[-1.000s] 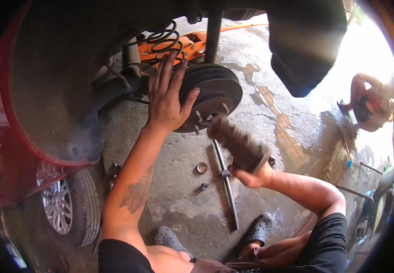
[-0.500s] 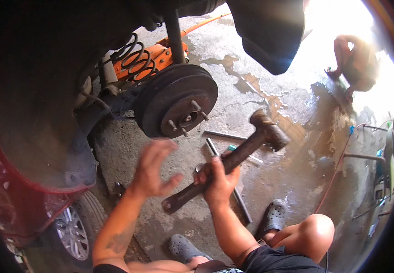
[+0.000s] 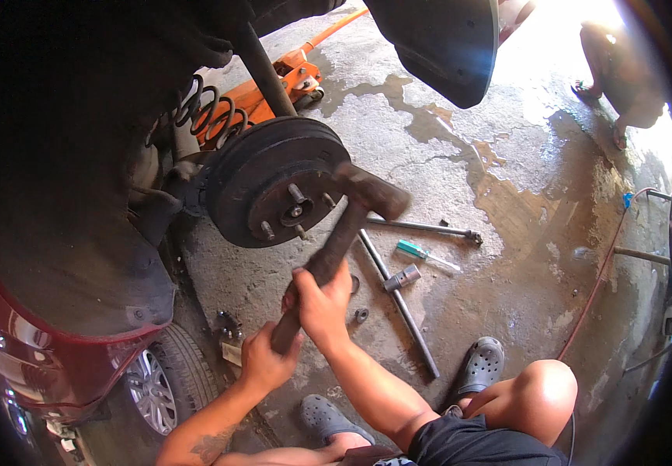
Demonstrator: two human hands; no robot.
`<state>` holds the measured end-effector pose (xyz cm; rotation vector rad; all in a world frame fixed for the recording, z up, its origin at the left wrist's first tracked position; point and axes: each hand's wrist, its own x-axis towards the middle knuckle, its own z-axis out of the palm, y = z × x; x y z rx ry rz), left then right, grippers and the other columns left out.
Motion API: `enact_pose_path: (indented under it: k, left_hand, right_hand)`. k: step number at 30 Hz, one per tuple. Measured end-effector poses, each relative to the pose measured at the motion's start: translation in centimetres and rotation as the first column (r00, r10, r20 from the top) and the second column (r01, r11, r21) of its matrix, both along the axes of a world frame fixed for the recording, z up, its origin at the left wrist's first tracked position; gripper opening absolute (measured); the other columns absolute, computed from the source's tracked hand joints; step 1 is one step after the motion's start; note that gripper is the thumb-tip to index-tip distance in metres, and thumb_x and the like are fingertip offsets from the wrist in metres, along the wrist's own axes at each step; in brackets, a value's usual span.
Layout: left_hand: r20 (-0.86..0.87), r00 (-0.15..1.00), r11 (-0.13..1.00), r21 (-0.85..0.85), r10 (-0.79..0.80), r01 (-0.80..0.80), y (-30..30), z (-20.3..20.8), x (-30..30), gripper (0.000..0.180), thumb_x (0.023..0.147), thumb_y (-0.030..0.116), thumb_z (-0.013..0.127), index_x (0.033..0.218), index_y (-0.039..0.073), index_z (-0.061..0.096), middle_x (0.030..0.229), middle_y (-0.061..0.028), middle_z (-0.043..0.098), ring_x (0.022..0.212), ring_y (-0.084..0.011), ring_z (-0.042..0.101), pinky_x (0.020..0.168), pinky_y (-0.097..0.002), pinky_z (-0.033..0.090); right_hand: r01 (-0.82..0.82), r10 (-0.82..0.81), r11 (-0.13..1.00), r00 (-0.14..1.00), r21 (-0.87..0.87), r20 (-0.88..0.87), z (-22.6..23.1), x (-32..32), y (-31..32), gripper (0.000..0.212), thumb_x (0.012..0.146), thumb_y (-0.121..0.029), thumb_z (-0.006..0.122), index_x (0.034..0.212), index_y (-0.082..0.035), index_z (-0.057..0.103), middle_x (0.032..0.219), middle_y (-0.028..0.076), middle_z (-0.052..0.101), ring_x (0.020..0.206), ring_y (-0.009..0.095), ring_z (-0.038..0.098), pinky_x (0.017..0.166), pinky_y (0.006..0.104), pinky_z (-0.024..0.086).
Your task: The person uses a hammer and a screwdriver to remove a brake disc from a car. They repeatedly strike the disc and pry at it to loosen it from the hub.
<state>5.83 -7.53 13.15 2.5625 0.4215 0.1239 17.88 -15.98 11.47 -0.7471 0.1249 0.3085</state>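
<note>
The left forearm (image 3: pixel 215 435) reaches up from the lower edge, its left grip (image 3: pixel 271 355) closed around the butt end of a hammer (image 3: pixel 341 239); the right grip (image 3: pixel 322 301) is wrapped around the handle just above it, on a forearm slanting up and leftward. The hammer tilts up to the right, its head at the right edge of a dark brake drum (image 3: pixel 235 186). Around the hands, from the left, are a red body panel (image 3: pixel 48 346), a wheel (image 3: pixel 153 392) and, past the drum, a black coil spring (image 3: pixel 213 116) with an orange jack (image 3: pixel 297 76) behind. On the concrete floor (image 3: pixel 243 287), right of the hands, lie a nut (image 3: pixel 361 315), a steel bar (image 3: pixel 413 328) with a socket (image 3: pixel 403 278) touching it, a teal-handled screwdriver (image 3: pixel 411 248) and a longer bar (image 3: pixel 425 227). The hammer head stands before the drum's rim, so whether they touch cannot be told. The wheel well is deep in shadow, the right grip hides part of the handle, and glare blurs a person (image 3: pixel 627 85) at upper right, partly cut off.
</note>
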Motion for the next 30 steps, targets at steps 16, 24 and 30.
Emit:
enact_pose_path:
  k: [16,24,30]
  left_hand:
    - [0.087,0.989,0.989,0.093,-0.123,0.115,5.1,-3.9,1.0,0.020,0.072,0.013,0.076,0.084,0.004,0.063,0.075,-0.0176,0.066,0.074,-0.0441,0.065,0.063,-0.0463,0.053]
    - [0.057,0.998,0.996,-0.087,0.035,-0.030,4.9,-5.2,2.7,0.017,0.075,0.014,0.073,0.081,0.003,0.062,0.072,-0.0177,0.066,0.072,-0.0418,0.067,0.061,-0.0455,0.052]
    - [0.096,0.992,0.996,0.003,-0.084,0.084,6.4,-5.8,3.6,0.017,0.075,0.016,0.073,0.081,0.004,0.063,0.072,-0.0188,0.065,0.073,-0.0424,0.067,0.061,-0.0469,0.052]
  right_hand:
    - [0.211,-0.209,0.977,0.977,0.025,-0.051,-0.8,-1.1,1.6,0.011,0.087,0.003,0.056,0.089,-0.003,0.047,0.062,0.009,0.056,0.046,0.019,0.057,0.046,0.0337,0.051]
    - [0.145,-0.132,0.968,0.988,-0.206,0.073,-0.8,1.1,3.4,0.011,0.087,0.002,0.059,0.086,-0.002,0.049,0.070,0.010,0.058,0.051,0.015,0.057,0.049,0.0317,0.051]
    - [0.500,-0.317,0.805,0.817,-0.319,0.483,-0.4,1.0,2.7,0.012,0.084,0.004,0.060,0.081,-0.002,0.050,0.062,0.007,0.056,0.045,0.017,0.055,0.044,0.0324,0.049]
